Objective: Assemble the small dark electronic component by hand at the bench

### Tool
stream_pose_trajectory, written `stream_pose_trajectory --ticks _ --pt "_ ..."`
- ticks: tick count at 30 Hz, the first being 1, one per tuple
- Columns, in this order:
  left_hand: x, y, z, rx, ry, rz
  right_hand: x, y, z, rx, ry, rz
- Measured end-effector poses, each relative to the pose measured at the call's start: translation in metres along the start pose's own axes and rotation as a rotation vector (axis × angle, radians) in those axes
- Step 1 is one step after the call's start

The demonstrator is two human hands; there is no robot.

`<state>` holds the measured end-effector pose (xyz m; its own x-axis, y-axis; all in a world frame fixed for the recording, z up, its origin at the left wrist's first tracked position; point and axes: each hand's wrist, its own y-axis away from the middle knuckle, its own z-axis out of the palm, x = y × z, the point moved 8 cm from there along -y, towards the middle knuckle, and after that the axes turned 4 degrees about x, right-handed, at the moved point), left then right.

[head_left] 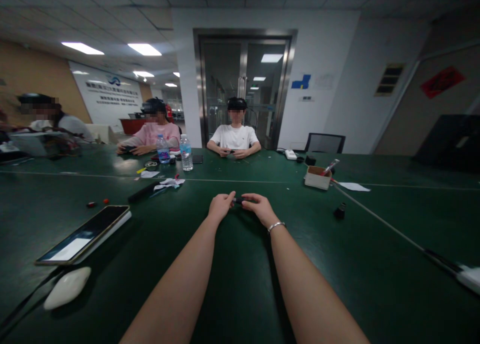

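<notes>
Both of my hands meet over the middle of the green table [240,264], on a small dark object [239,201]. My left hand [222,205] has its fingers closed on the left end of it, the thumb on top. From the right, my right hand [260,207] pinches the other end between thumb and fingers. A silver bracelet [276,226] circles my right wrist. The dark object is short and lies roughly level between the hands; its details are too small to make out.
At left lie a phone [88,234] and a white rounded object [68,287]. Two bottles [186,154] stand farther back. A small box [317,179], a black object [339,211] and a cable are at right. Several people sit across the table.
</notes>
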<state>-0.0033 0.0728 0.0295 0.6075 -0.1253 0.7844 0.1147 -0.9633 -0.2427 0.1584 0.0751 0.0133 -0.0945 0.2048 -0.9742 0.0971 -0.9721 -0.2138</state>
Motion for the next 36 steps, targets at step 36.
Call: stream_pose_trajectory --ticks 36 --pt "-0.008 -0.009 0.013 -0.067 0.296 0.074 0.010 -0.005 -0.005 0.020 -0.116 0.044"
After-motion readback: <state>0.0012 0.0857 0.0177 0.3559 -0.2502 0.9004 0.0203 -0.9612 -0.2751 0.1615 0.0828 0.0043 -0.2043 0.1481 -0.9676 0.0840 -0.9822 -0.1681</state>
